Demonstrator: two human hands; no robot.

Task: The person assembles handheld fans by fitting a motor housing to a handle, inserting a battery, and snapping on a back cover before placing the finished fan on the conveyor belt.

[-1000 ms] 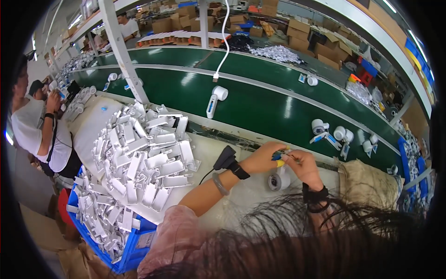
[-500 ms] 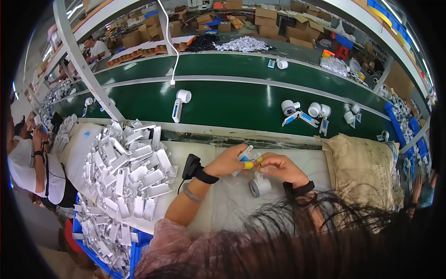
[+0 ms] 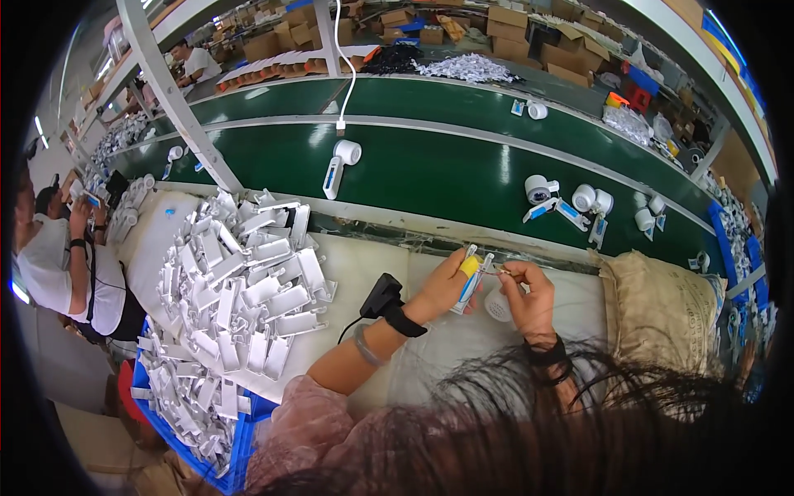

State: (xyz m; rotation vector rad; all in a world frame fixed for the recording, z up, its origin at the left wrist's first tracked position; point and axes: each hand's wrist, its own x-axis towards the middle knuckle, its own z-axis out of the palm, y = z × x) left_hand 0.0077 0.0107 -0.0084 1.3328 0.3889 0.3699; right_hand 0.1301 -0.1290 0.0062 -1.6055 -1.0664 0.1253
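Casing (image 3: 472,287) is gripped between left fingers (image 3: 471,265); just right of these, seemingly, a wire (image 3: 498,273) is pinched by right fingers (image 3: 512,288), best guided without tugging.

Left arm: the forearm (image 3: 346,364) extends from the lower edge up and to the right, wrist roughly in line. Left hand (image 3: 440,288): fingers curled in a closed grip. Right forearm (image 3: 566,392): rises steeply from below — partly covered by strands of dark hair (image 3: 608,413). Right hand (image 3: 532,299): raised just beside the left, thumb and index fingertips (image 3: 505,274) brought together — a pinch pointing leftward.
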